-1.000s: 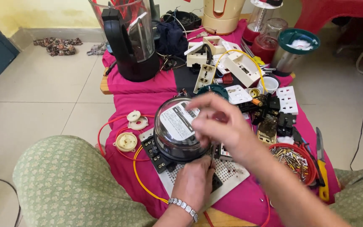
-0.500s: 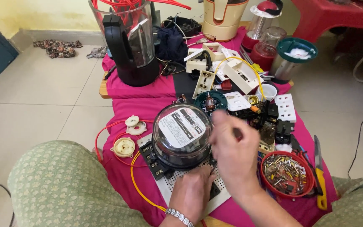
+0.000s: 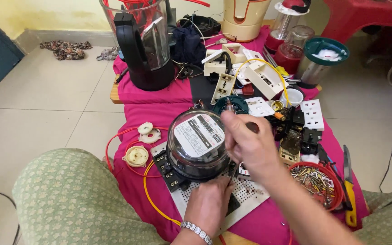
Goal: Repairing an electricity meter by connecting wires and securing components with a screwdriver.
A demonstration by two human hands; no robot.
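An electric meter point(image 3: 196, 140) with a clear glass dome and black base sits on a white perforated board point(image 3: 250, 195) over a pink cloth. My right hand point(image 3: 250, 145) is at the meter's right side, gripping a thin screwdriver point(image 3: 233, 174) whose shaft points down at the base. My left hand point(image 3: 209, 204), with a metal bracelet on its wrist, lies on the board just below the meter and holds its base. A yellow wire point(image 3: 153, 199) loops from the meter's left side.
A red bowl of screws point(image 3: 316, 181) and a yellow-handled tool point(image 3: 349, 199) lie at right. White sockets point(image 3: 311, 113) and switch boxes point(image 3: 264, 77) crowd the far side, with a black blender jar point(image 3: 144, 45) behind. Round white fittings point(image 3: 135, 156) sit at left. My knees flank the low table.
My right hand has come down from above the meter's dome to its right side with the screwdriver. My left hand has stayed at the meter's base.
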